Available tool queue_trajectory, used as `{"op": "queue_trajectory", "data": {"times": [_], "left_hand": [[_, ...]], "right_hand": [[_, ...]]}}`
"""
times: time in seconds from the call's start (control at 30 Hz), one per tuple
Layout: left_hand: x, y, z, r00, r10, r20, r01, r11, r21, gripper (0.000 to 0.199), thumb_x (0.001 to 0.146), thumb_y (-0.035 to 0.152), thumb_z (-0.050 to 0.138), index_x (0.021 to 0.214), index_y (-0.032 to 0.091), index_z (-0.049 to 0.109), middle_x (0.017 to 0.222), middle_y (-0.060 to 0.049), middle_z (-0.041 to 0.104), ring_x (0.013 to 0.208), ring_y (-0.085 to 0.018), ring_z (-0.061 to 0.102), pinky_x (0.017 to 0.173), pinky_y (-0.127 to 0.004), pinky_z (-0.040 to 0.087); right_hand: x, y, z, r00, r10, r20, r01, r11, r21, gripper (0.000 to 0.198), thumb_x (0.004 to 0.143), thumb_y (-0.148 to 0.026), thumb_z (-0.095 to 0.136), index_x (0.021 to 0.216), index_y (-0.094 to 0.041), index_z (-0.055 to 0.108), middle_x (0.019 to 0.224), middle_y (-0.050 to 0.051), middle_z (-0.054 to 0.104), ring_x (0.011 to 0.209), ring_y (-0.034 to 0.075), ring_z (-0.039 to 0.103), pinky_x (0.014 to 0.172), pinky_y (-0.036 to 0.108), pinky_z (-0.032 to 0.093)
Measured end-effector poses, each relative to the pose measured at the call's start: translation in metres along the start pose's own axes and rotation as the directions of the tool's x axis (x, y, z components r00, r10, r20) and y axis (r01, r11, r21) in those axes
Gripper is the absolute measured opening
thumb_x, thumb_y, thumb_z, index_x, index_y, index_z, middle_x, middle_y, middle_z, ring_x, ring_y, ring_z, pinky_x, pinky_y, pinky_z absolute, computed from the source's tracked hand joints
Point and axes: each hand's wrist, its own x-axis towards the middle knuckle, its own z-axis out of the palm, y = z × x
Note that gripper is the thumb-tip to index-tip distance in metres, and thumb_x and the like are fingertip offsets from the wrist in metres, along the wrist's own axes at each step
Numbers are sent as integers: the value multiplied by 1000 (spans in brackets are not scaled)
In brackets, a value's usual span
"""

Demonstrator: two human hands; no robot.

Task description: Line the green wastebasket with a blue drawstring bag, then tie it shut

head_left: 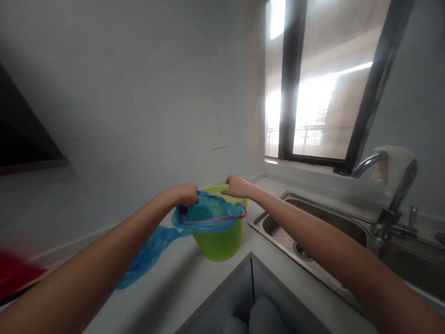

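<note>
A lime-green perforated plastic basket [219,243] stands upright on the counter. A translucent blue plastic bag [212,225] with a red-pink drawstring drapes over its near rim and partly into it. At the left side of the rim, my left hand [187,195] is closed on the gathered edge of the bag. My right hand [239,187] is at the far right rim, thumb and fingers curled round the basket's edge, where the rim is bare of the bag. A loose length of the blue bag trails onto the counter to the left, partly behind my left forearm.
To the right is a steel double sink [274,227] with a faucet [385,222] draped in a pale cloth [394,167]. A wall socket [219,142] is behind the basket. A blurred red object [17,273] lies at far left. The counter [222,283] ends at a front edge near my legs.
</note>
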Motion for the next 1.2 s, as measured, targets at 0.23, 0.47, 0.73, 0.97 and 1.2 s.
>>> {"op": "queue_trajectory", "data": {"times": [0.23,0.47,0.73,0.97,1.2], "left_hand": [[6,-4,21,999,21,34,13,625,-780,20,52,9,54,67,16,65,66,-6,66,56,-19,60,54,-26,48],[33,-24,16,912,-325,-249,-79,458,-886,12,71,25,51,61,18,53,53,-3,51,42,-15,45,40,-24,36],[12,-21,15,978,-115,-176,-134,306,-942,34,76,48,56,59,18,54,53,-4,51,46,-16,48,45,-25,42],[-13,-39,12,939,17,-343,-317,428,-846,36,67,39,73,94,17,64,78,-4,62,65,-21,59,61,-31,52],[-62,-80,37,658,34,-752,34,997,75,44,79,21,52,121,14,60,117,-20,57,118,-41,52,101,-54,44]], "right_hand": [[11,-3,19,952,-169,256,120,974,194,18,87,-25,63,83,-13,77,94,9,78,88,23,71,72,26,50],[12,4,25,938,-295,179,185,868,460,27,92,-39,62,102,-16,74,103,5,76,87,18,68,70,21,49],[27,3,37,999,47,-21,-37,933,357,20,80,-30,73,91,-13,70,88,9,73,76,20,63,61,24,40],[35,19,31,949,262,-176,-118,812,571,15,74,-6,53,73,-14,66,72,8,68,73,20,63,66,26,45],[9,37,7,900,387,-201,-87,610,787,13,81,-21,49,72,-16,57,57,0,50,53,14,49,53,25,44]]}}
